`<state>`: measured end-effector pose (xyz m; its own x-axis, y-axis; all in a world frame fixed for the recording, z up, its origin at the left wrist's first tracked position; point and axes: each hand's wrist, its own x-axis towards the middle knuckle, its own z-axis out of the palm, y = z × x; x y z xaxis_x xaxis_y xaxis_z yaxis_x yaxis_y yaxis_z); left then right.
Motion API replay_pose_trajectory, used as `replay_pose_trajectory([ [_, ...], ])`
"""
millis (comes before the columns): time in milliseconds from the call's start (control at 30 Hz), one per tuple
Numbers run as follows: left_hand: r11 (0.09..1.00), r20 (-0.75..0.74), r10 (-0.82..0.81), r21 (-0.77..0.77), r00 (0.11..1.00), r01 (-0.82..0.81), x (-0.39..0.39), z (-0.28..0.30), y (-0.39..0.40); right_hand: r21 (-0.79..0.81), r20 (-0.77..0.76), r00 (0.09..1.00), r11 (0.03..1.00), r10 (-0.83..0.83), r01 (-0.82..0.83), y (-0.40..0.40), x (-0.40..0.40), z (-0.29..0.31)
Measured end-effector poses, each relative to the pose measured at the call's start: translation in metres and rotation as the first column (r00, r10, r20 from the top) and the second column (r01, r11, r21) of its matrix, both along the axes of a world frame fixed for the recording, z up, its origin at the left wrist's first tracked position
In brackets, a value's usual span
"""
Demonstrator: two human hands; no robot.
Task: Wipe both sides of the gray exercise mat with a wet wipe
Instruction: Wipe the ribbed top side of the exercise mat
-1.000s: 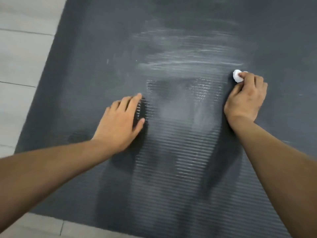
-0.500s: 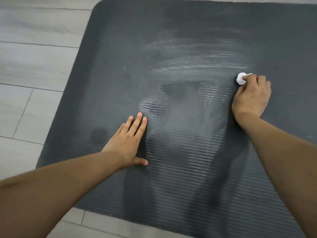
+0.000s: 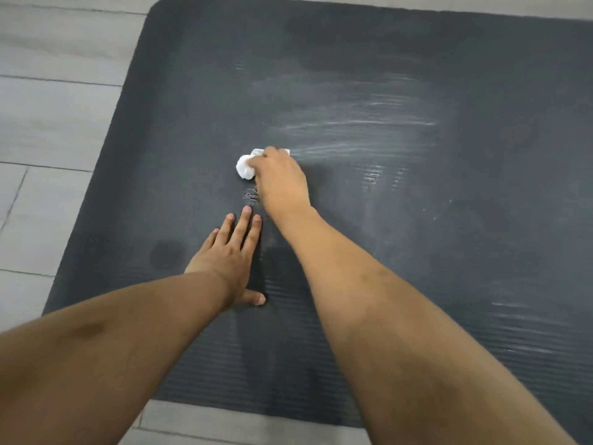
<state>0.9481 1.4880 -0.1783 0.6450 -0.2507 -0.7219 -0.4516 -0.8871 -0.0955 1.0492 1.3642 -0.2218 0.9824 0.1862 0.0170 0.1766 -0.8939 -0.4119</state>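
Left hand [image 3: 229,255] flat on the gray exercise mat [image 3: 481,220], fingers [image 3: 244,220] spread open, likely pinning it to the tile floor [image 3: 48,123] against sliding. Right hand [image 3: 279,178] closed around the bunched white wet wipe [image 3: 244,167], pressed to the mat's middle; wad poking out left of the knuckles, damp streaks [image 3: 353,123] to the right. Only 1 side wiped so far, apparently.

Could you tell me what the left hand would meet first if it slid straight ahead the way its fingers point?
Probably the right hand, just beyond the left hand's fingertips; only bare mat lies between.
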Motion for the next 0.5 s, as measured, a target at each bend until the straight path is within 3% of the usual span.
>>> replay_pose_trajectory([
  [67,1.0,-0.016,0.024,-0.015,1.0,-0.024,0.0,-0.001,0.002,0.052,0.016,0.999,0.998,-0.043,0.042,-0.048,-0.012,-0.004],
  [133,0.999,-0.018,0.028,-0.029,0.999,-0.029,-0.001,-0.003,0.003,0.07,0.114,0.954,0.96,-0.277,0.27,-0.124,-0.037,-0.009],
  [233,0.999,0.003,0.018,-0.047,1.0,-0.018,-0.001,-0.006,0.008,0.027,0.131,0.783,0.792,-0.608,0.61,-0.225,-0.075,0.002],
  [300,0.998,0.007,0.017,-0.058,1.0,-0.016,-0.001,-0.008,0.01,0.012,0.125,0.65,0.656,-0.749,0.754,-0.23,-0.07,0.0],
  [333,0.998,0.013,0.014,-0.063,1.0,-0.013,0.0,-0.008,0.01,0.029,0.124,0.627,0.634,-0.769,0.773,-0.211,-0.061,0.0],
  [400,0.998,0.019,0.009,-0.066,1.0,-0.008,0.001,-0.008,0.011,0.084,0.16,0.73,0.746,-0.665,0.661,-0.147,-0.04,-0.001],
  [500,0.998,0.017,0.007,-0.059,1.0,-0.006,-0.001,-0.006,0.01,0.021,0.157,0.924,0.937,-0.349,0.35,-0.028,-0.023,-0.004],
])
